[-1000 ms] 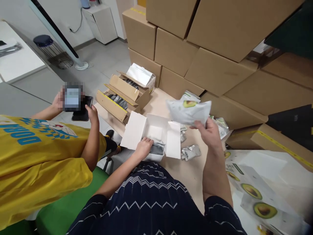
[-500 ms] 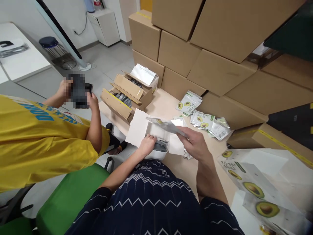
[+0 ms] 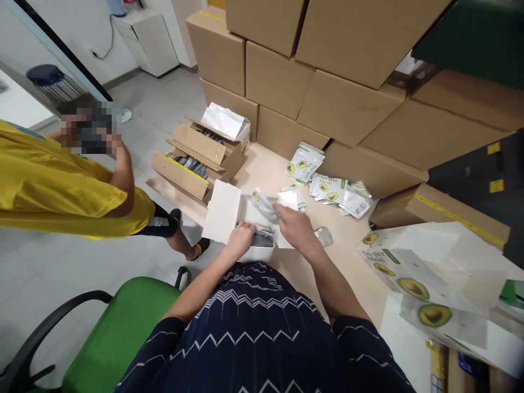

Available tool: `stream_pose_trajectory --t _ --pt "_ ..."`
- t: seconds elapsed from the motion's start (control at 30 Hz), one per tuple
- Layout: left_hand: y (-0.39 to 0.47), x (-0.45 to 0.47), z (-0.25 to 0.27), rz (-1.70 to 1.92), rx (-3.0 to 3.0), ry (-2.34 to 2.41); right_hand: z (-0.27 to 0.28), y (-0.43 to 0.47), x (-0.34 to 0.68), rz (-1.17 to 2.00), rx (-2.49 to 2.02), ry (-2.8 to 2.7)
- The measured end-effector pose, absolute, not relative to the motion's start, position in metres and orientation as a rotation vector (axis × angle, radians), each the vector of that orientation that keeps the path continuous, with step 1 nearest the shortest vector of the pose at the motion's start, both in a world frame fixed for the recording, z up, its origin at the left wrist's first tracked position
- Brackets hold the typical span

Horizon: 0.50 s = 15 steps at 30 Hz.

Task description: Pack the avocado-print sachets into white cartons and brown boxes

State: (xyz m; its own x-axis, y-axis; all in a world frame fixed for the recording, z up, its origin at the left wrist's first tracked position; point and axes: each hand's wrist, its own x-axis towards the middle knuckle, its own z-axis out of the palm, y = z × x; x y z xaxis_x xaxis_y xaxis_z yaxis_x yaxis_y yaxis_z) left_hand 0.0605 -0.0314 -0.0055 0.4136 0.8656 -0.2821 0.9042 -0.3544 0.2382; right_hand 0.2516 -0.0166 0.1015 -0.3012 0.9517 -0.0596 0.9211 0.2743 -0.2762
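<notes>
An open white box with raised flaps stands at the table's near edge, with dark grey pouches inside. My left hand is at the box's left side, its fingers curled over the rim and hidden inside; what they grip is unclear. My right hand is closed on the end of a white pouch, which is tilted and blurred above the box opening. Farther right on the table lie several white pouches with avocado pictures, and a small silvery pouch lies near my right wrist.
Brown cartons with dark pouches stand at the left back, beside a white box. Stacked large cartons form a wall behind. An open avocado-printed box is at right. A person in yellow stands left, near a green chair.
My right hand has moved down and left with the pouch, bringing it over the box. My left hand stays at the box. The view has shifted, and the person in yellow appears farther left.
</notes>
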Motion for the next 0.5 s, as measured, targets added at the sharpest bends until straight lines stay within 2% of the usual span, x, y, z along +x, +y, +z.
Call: stream_pose_trajectory --t 0.17,0.37,0.5 --pt "-0.033 0.059 -0.007 -0.131 2.331 1.527 0.103 0.009 0.26 0.291 -1.848 -2.157" --pt "-0.033 0.06 -0.007 -0.095 2.333 1.524 0.082 0.019 0.256 0.631 -1.478 -2.291" --pt "-0.032 0.06 -0.008 -0.097 2.333 1.534 0.073 0.022 0.254 0.719 -1.516 -2.306"
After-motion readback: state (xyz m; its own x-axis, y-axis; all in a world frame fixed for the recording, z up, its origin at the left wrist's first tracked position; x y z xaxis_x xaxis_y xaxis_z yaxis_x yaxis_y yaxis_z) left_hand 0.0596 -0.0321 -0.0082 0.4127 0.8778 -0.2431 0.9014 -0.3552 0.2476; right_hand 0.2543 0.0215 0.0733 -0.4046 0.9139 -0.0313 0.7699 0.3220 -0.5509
